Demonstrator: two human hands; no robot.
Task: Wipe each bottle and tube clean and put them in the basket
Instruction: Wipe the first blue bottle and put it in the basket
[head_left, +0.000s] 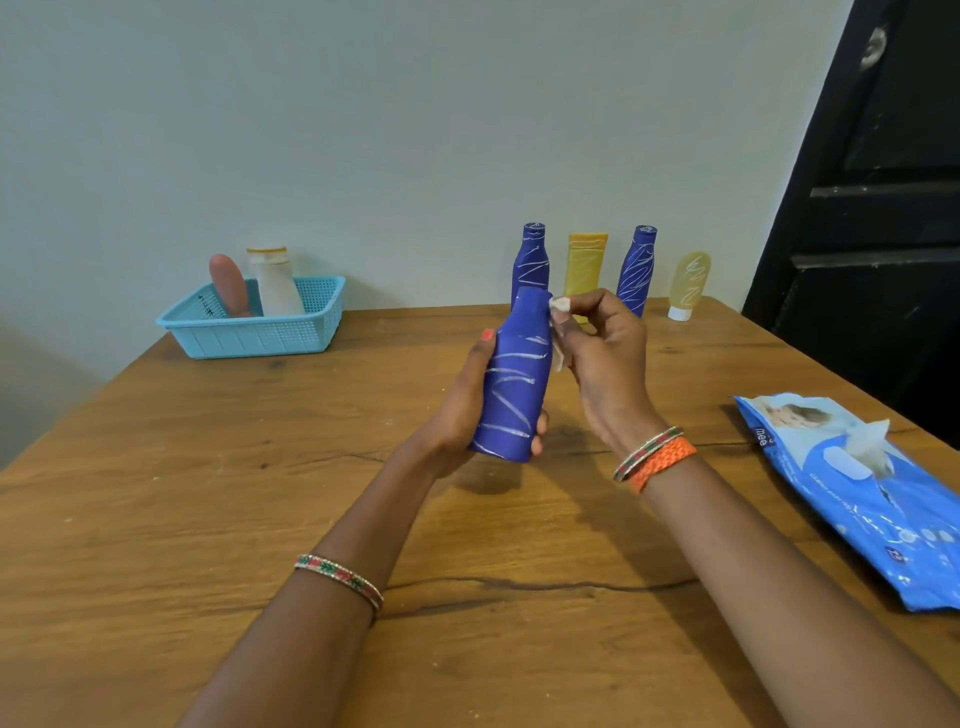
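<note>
Blue bottles w/ white scribble marks: 3 total. One, the held blue bottle (514, 384), was above the worktop (208, 493), tilted a bit, base toward the person; left hand (467, 410) gripped its lower body, fingers curled round the back, thumb side on the left, fingertips showing at the base on the right. Right hand (602, 358) was just beside the bottle's neck, fingers (563, 312) pinching a small white wipe (558, 332) pressed vs the neck/shoulder; the neck looked free of marks, the body was scribbled. The other 2 blue bottles stood upright in a row at the far edge by the wall: left rear blue bottle (531, 260), partly behind the held one, and right rear blue bottle (638, 270). Yellow tubes: 2 in the same row: a deep yellow tube (586, 265) between the 2 rear blue ones, and a pale yellow tube (688, 286) w/ white cap down, at the right end, also scribbled. Baskets: 1, a light blue basket (249, 332) at far left of the worktop, well apart from the row. Inside it, 2 items leaned upright: a pink tube (228, 286) and a white bottle (275, 283), touching or nearly so. Wipe packs: 1 blue wipes pack (852, 493) lay flat at right, one sheet poking out of its opening. Bangles: 1 on left wrist, 2 on right.
</note>
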